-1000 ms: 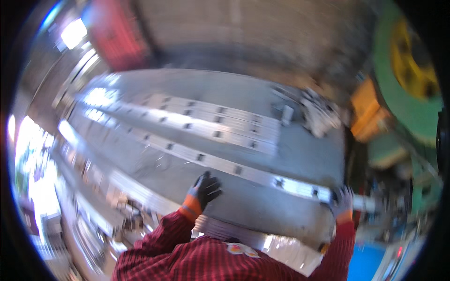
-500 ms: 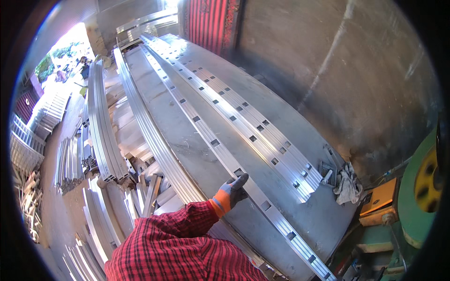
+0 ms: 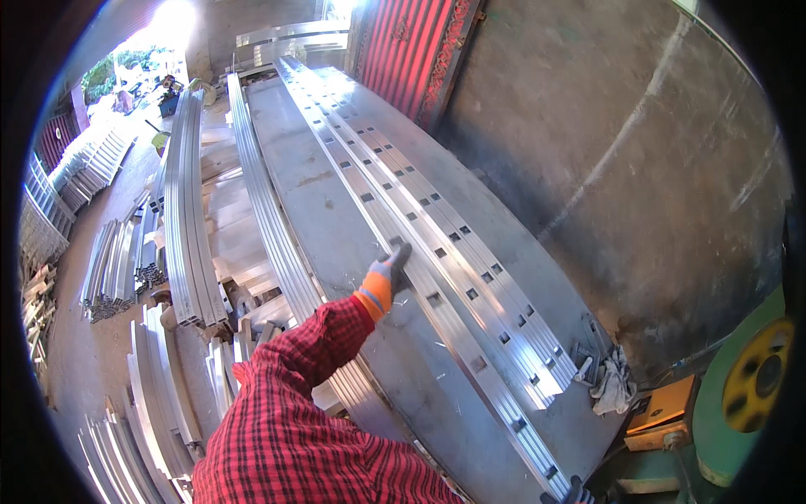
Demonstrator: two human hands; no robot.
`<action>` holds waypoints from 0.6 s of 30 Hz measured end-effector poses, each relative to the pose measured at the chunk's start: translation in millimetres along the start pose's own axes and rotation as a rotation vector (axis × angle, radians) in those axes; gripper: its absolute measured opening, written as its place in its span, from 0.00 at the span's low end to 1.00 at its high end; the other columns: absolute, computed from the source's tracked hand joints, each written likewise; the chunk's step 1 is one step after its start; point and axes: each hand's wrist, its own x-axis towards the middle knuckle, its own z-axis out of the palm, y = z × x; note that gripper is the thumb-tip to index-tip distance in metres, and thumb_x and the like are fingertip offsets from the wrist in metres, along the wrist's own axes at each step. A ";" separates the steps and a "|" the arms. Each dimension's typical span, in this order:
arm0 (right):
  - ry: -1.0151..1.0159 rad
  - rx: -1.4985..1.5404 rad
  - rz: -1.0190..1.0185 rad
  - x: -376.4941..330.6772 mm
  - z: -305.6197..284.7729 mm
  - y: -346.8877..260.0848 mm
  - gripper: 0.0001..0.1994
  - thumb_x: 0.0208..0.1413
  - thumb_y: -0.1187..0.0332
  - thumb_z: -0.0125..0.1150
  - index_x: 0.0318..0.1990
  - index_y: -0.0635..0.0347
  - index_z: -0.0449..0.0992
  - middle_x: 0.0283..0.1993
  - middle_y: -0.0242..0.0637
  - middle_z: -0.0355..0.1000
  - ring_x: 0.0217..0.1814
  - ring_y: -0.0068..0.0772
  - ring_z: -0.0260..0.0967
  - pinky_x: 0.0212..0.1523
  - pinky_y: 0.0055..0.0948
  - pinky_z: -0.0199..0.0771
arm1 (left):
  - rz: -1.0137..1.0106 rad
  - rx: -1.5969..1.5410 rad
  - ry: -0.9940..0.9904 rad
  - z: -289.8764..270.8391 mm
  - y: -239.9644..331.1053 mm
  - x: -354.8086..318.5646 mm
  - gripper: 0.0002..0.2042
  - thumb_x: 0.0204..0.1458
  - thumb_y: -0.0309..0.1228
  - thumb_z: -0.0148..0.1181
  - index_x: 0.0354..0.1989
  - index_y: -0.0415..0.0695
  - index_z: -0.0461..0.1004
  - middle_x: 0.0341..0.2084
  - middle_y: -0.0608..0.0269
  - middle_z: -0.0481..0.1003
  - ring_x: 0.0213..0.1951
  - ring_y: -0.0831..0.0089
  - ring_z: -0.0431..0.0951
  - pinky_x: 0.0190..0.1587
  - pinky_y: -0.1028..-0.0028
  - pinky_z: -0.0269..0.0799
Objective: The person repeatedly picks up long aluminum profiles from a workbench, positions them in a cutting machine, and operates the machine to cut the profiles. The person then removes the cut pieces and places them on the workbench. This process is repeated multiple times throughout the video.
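A long silvery metal profile (image 3: pixel 453 332) with a row of square holes runs lengthwise along a grey sheet-topped table. My left hand (image 3: pixel 388 270), in a grey glove with an orange cuff, is closed on its left edge about midway along. At the lower edge of the picture, dark gloved fingers of my right hand (image 3: pixel 576 490) show around the profile's near end; the rest of that hand is out of the picture. Several similar punched profiles (image 3: pixel 495 286) lie side by side just to the right.
Plain metal bars (image 3: pixel 267 202) line the table's left side. More square tubes (image 3: pixel 186 218) are stacked on the left, with shorter lengths (image 3: pixel 159 386) nearer. A whitish rag (image 3: pixel 613 382) lies at the table's right corner, near a green machine wheel (image 3: pixel 729 403) and an orange box (image 3: pixel 663 410).
The held profile has shifted right, nearer the other punched ones. My left hand now grips farther up in the picture, and right-hand fingers have appeared at the near end. The view has turned slightly.
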 end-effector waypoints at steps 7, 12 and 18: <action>0.098 0.051 -0.085 74.6 5.8 -98.9 0.37 0.56 0.39 0.59 0.68 0.50 0.64 0.50 0.44 0.73 0.46 0.52 0.70 0.48 0.52 0.66 | 0.246 0.036 0.105 -41.2 54.2 138.6 0.22 0.50 0.49 0.72 0.43 0.43 0.79 0.31 0.68 0.79 0.27 0.74 0.77 0.28 0.72 0.72; 0.045 0.079 -0.144 114.4 19.1 -143.8 0.36 0.62 0.44 0.52 0.73 0.51 0.55 0.58 0.50 0.70 0.51 0.55 0.68 0.52 0.54 0.65 | 0.263 0.110 0.161 -50.1 97.2 186.6 0.19 0.50 0.46 0.72 0.42 0.45 0.79 0.27 0.71 0.77 0.25 0.76 0.75 0.28 0.72 0.73; -0.031 0.090 -0.120 151.8 16.2 -186.6 0.39 0.61 0.46 0.54 0.76 0.48 0.49 0.64 0.51 0.65 0.60 0.56 0.65 0.57 0.54 0.64 | 0.320 0.057 0.113 -59.2 124.3 230.0 0.17 0.51 0.45 0.71 0.44 0.50 0.79 0.27 0.70 0.77 0.24 0.72 0.76 0.25 0.67 0.74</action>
